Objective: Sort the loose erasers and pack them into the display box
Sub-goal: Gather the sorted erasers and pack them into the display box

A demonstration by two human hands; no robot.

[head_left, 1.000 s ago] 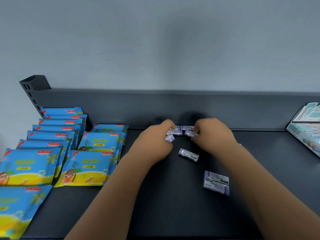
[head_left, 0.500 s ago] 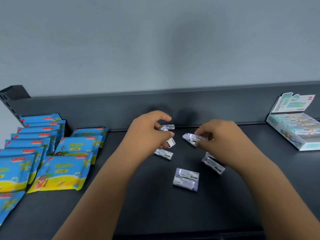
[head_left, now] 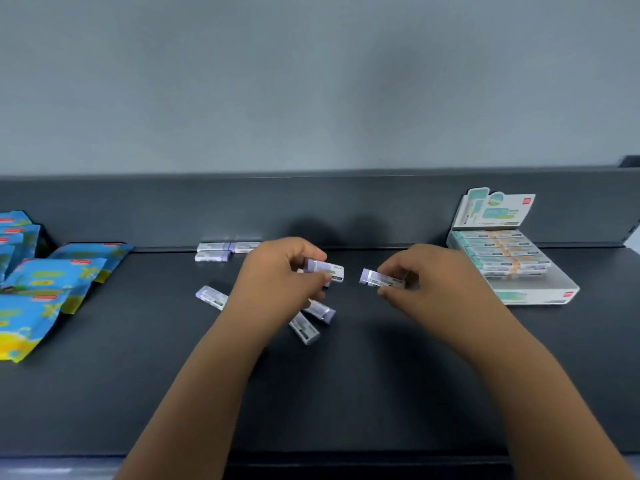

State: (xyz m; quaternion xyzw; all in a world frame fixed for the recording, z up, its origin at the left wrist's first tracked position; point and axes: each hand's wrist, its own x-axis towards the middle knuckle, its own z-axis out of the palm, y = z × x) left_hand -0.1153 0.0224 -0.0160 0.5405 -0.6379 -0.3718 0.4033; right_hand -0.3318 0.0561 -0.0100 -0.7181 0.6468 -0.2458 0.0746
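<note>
Now the left hand (head_left: 277,285) pinches one eraser (head_left: 327,268), right hand (head_left: 436,282) a second eraser (head_left: 375,278), both crosswise; display box (head_left: 533,296) at the counter's (head_left: 346,393) back-right corner, nearer the right.

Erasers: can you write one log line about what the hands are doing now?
left hand: holding erasers | right hand: pinching one eraser | loose erasers: lying on shelf | display box: at right, untouched

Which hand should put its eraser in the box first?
The right hand, probably: it pinches a small purple-and-white eraser and sits nearer the white-and-green cardboard display box than the left hand.
</note>
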